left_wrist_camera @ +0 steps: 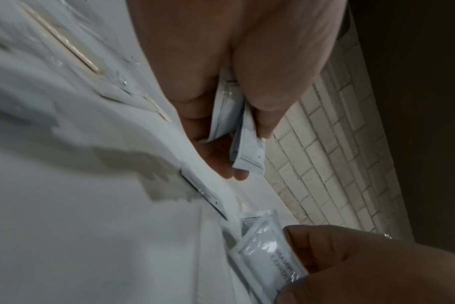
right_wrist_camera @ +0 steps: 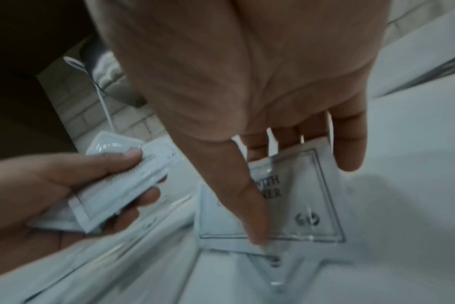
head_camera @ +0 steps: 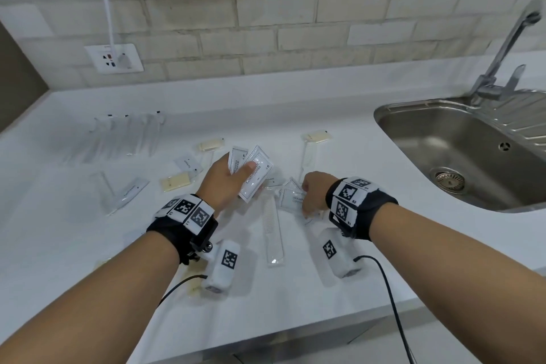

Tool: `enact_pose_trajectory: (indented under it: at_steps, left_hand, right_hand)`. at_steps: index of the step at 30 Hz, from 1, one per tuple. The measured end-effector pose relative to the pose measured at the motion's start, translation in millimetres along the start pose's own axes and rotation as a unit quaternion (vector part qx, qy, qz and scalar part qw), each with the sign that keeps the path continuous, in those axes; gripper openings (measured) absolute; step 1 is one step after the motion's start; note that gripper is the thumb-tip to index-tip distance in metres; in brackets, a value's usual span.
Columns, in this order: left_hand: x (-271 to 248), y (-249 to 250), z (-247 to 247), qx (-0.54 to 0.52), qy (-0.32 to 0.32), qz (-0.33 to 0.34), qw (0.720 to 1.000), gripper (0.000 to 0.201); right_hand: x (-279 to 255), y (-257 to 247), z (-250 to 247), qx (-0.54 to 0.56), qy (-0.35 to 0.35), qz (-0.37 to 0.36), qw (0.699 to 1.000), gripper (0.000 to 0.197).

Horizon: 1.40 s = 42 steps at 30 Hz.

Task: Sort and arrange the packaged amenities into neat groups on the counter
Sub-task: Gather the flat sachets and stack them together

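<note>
On the white counter [head_camera: 339, 139], my left hand [head_camera: 236, 174] grips a small fan of white sachets [head_camera: 254, 176], thumb on top; the front one reads "Conditioner". The left wrist view shows these sachets [left_wrist_camera: 247, 148] pinched between thumb and fingers. Just to the right, my right hand [head_camera: 307, 201] pinches a white shampoo sachet [head_camera: 292, 201] that lies on a few other sachets on the counter. The right wrist view has my thumb across this sachet [right_wrist_camera: 294, 195], fingers at its far edge. The left hand's sachets [right_wrist_camera: 117, 185] are beside it.
Wrapped combs [head_camera: 273, 233] [head_camera: 307, 156], soap bars [head_camera: 175, 182] [head_camera: 211, 145] [head_camera: 317, 136], a toothpaste packet [head_camera: 130, 193] and a row of clear packets [head_camera: 127, 133] lie around. A steel sink [head_camera: 461, 154] with faucet [head_camera: 508, 47] is at right. Cables [head_camera: 393, 304] trail off the front edge.
</note>
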<state>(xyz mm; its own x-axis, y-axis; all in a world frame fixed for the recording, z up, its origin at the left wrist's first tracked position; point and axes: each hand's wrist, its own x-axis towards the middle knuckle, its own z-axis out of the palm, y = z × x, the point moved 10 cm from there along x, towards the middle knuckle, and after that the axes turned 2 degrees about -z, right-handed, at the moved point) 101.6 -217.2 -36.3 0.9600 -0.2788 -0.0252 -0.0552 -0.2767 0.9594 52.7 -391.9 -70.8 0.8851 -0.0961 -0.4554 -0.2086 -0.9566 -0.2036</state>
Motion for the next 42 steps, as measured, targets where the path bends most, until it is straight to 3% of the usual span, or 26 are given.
enact_pose_trajectory:
  at_steps: [3,6,10,13,15,18,21,23,25,27,30,32,36,41,42]
  left_hand:
    - [0.9,0.2,-13.0,0.012,0.015,0.007,1.000,0.021]
    - [3.9,-5.9,-20.2,-0.011,0.013,-0.011,1.000,0.015]
    - [3.8,-7.5,-13.2,-0.055,-0.042,-0.057,0.996,0.020]
    - [2.3,-2.0,-6.8,-0.113,-0.098,-0.075,0.986,0.020]
    - [-0.9,3.1,-2.3,-0.122,-0.144,-0.070,0.980,0.032]
    - [-4.2,-3.1,-0.8,-0.024,-0.169,-0.073,0.983,0.065]
    - [-4.3,-16.5,-2.7,0.083,-0.169,-0.098,0.977,0.075]
    - [-1.8,-21.9,-6.0,0.178,-0.180,-0.107,0.962,0.084]
    - [0.1,-24.7,-9.1,0.267,-0.199,-0.118,0.936,0.092]
    - [2.2,-27.3,-12.3,0.319,-0.203,-0.131,0.916,0.090]
    - [4.8,-27.3,-7.5,0.348,-0.194,-0.121,0.909,0.061]
    - [4.5,-25.4,-0.1,0.356,-0.192,-0.093,0.910,0.043]
    - [6.9,-23.0,-5.1,0.359,-0.151,-0.034,0.921,0.021]
    - [4.9,-20.9,-17.2,0.306,-0.081,-0.016,0.948,0.034]
    - [4.6,-20.1,-18.6,0.302,-0.067,-0.015,0.951,0.036]
  right_hand:
    - [-6.4,-26.1,-27.6,0.087,0.034,-0.113,0.989,0.024]
    - [-12.2,-61.3,-46.3,0.134,0.023,-0.208,0.969,0.023]
    - [-8.1,-93.6,-62.1,0.143,0.078,-0.240,0.957,0.025]
    - [-2.6,-101.9,-72.3,0.173,0.135,-0.242,0.945,0.039]
    - [1.3,-104.2,-74.6,0.189,0.155,-0.237,0.940,0.050]
    - [4.8,-111.1,-72.9,0.195,0.163,-0.252,0.934,0.069]
    - [3.0,-119.9,-64.0,0.167,0.113,-0.296,0.934,0.105]
    - [3.1,-122.5,-52.9,0.110,0.075,-0.319,0.938,0.114]
    - [5.8,-120.7,-44.1,0.065,0.058,-0.322,0.943,0.103]
    - [9.0,-116.7,-40.3,0.053,0.054,-0.313,0.947,0.078]
    - [12.5,-111.9,-35.1,0.017,0.065,-0.296,0.953,0.037]
    - [16.4,-107.3,-29.9,-0.023,0.069,-0.279,0.958,0.023]
    - [26.1,-91.1,-17.7,-0.083,0.048,-0.230,0.969,0.035]
    - [28.1,-87.0,-13.3,-0.001,0.032,-0.223,0.974,0.031]
    - [27.2,-87.0,-15.0,0.017,0.034,-0.224,0.974,0.047]
